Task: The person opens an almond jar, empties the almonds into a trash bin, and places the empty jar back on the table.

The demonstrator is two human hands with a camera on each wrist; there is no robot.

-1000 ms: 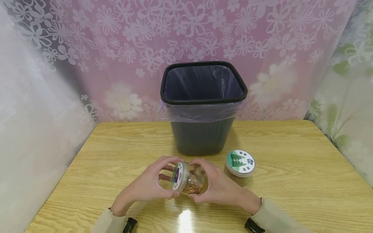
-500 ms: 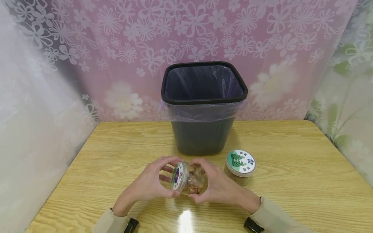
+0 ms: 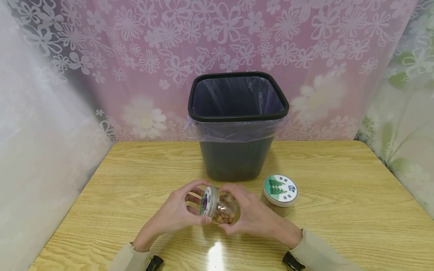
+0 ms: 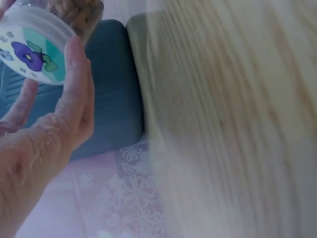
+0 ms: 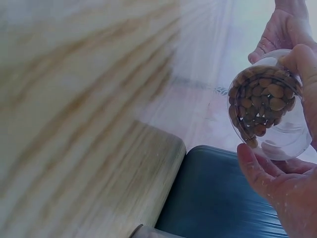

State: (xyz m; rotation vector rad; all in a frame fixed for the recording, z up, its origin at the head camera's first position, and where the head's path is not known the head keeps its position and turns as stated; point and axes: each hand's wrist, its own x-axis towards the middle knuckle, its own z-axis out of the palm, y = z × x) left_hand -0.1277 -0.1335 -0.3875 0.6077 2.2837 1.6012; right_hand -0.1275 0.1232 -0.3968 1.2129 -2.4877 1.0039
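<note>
A small clear jar of brown nuts (image 3: 224, 210) lies on its side between both hands, just above the wooden table (image 3: 135, 180). My left hand (image 3: 183, 210) grips its labelled lid (image 3: 205, 201), with thumb and fingers curled round the rim. My right hand (image 3: 249, 214) holds the jar's clear body. In the left wrist view the lid (image 4: 32, 54) with a purple and green label fills the top left. In the right wrist view the jar (image 5: 267, 106) shows its nuts through the clear bottom.
A black waste bin (image 3: 237, 124) lined with a clear bag stands behind the hands at the table's middle. A second closed jar with a green and white lid (image 3: 280, 191) stands to the right of the hands. Floral curtains hang behind and beside the table.
Both hands and the jar have shifted slightly away from me, and the left hand's fingers have turned a little around the lid.
</note>
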